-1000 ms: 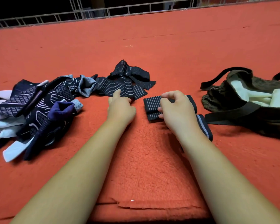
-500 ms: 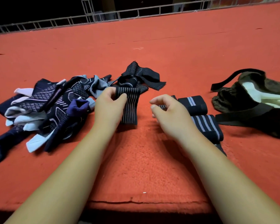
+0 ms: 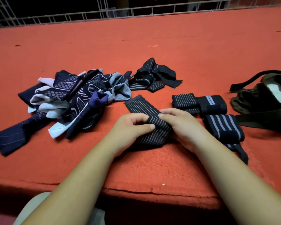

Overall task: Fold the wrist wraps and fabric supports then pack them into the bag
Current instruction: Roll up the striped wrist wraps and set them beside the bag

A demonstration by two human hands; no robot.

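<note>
Fingers [image 3: 143, 126] of the left hand [image 3: 130, 128] and right hand [image 3: 181, 125] are pinching the striped wrist wrap [image 3: 141, 106] I am tracking on the red mat [image 3: 201, 54], between the unfolded pile [image 3: 71, 98] left and folded wraps [image 3: 209, 105] right.

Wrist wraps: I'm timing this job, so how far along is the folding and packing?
Done: three folded wraps lie beside the bag, not packed. In hand: the left hand and right hand grip a striped wrap. Left: the tangled wraps behind it, the pile of fabric supports on the left, then all the packing.
</note>
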